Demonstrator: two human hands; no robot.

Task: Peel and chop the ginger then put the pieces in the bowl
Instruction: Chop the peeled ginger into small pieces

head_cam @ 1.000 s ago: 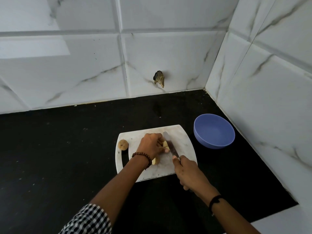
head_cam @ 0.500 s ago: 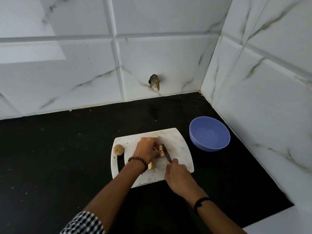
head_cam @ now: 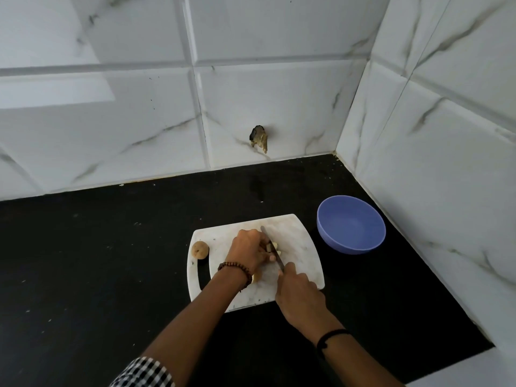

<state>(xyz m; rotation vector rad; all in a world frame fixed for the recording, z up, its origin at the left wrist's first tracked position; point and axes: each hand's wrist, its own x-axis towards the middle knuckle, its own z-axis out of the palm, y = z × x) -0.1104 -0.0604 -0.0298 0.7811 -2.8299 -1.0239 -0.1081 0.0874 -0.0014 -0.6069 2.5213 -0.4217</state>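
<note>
black counter [head_cam: 111, 261], marble tiles [head_cam: 279, 101], possibly broken hole [head_cam: 259, 138]

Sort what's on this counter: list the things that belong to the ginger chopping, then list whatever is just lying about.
In use:
- pale peeled ginger piece under the left hand
- dark-bladed knife in the right hand
- white marbled cutting board
- empty blue plastic bowl
- round brown unpeeled ginger knob at the board's left edge

Not in use:
- broken hole in the white wall tile

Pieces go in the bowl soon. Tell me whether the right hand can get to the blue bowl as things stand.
Probably yes. The blue bowl sits on the counter just right of the cutting board, with nothing between it and the right hand. That hand is gripping the knife, though, so it isn't free.
</note>
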